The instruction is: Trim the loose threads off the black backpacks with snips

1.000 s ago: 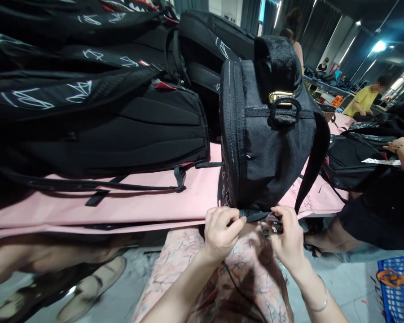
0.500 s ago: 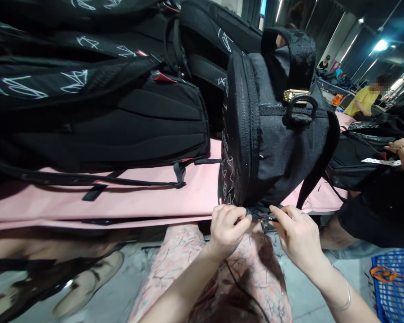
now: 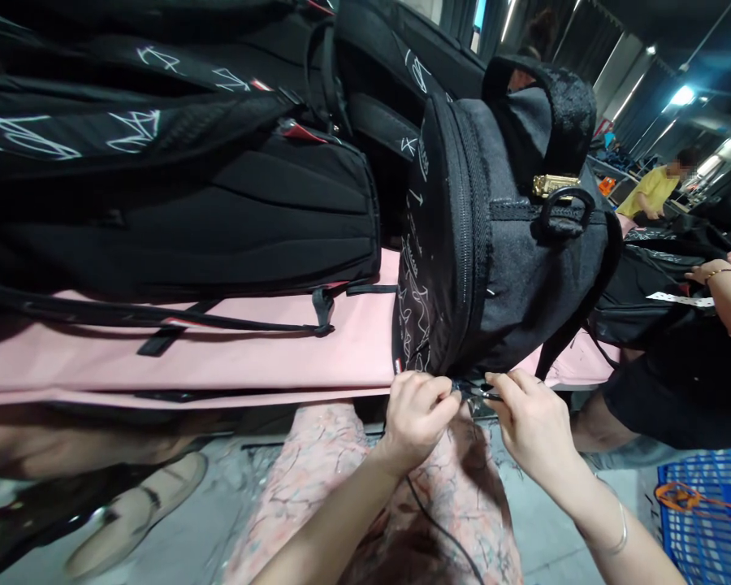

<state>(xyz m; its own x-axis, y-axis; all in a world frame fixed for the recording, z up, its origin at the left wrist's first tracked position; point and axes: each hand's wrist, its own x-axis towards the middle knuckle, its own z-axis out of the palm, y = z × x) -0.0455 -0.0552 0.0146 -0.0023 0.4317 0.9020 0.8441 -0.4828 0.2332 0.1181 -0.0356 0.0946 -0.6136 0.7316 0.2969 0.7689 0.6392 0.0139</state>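
A dark grey backpack [image 3: 529, 268] stands at the pink table edge in front of me, with a black front panel bearing white line drawings, a zip and a gold buckle below its handle. At its lower edge my left hand [image 3: 420, 414] is closed, pinching a dark piece of fabric or strap, mostly hidden by the fingers. Just to the right, my right hand [image 3: 533, 418] grips a slim dark tool [image 3: 490, 396] with a shiny part; its kind cannot be made out. Its tip points toward my left hand. A thin black cord [image 3: 432, 520] hangs over my lap.
Several black backpacks [image 3: 237, 203] lie to the left on the pink tabletop [image 3: 317, 357], their straps near the front edge. At right, a co-worker's hands [image 3: 722, 272] are over another black bag [image 3: 639, 280]. A blue basket [image 3: 707, 520] is on the floor at lower right.
The backpack leans slightly more to the right, its front panel turned more toward me. My hands stay close together at its lower edge, the left shifted slightly right.
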